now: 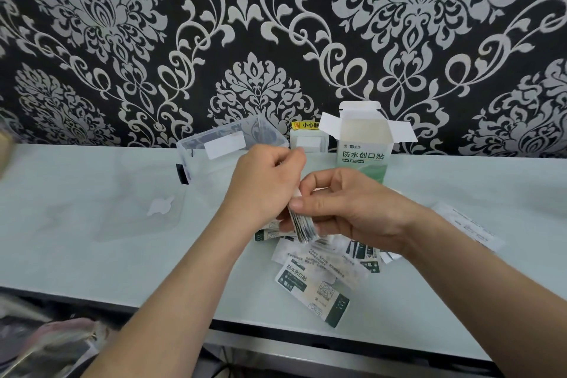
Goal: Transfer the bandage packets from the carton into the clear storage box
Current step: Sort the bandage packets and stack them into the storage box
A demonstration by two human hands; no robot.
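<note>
A white and green carton (363,144) stands upright at the back of the table with its top flaps open. To its left sits the clear storage box (214,144), open at the top, with a white label on its side. My right hand (352,205) holds a stack of bandage packets (302,225) on edge above the table. My left hand (264,184) pinches the top of that same stack. Several loose bandage packets (313,282) lie scattered on the table under and in front of my hands.
The clear lid (138,202) of the box lies flat on the pale table (92,261) at the left. A folded paper leaflet (469,225) lies at the right. A wall switch with a yellow sticker (306,138) sits behind, against patterned wallpaper. The table's front edge runs close below the packets.
</note>
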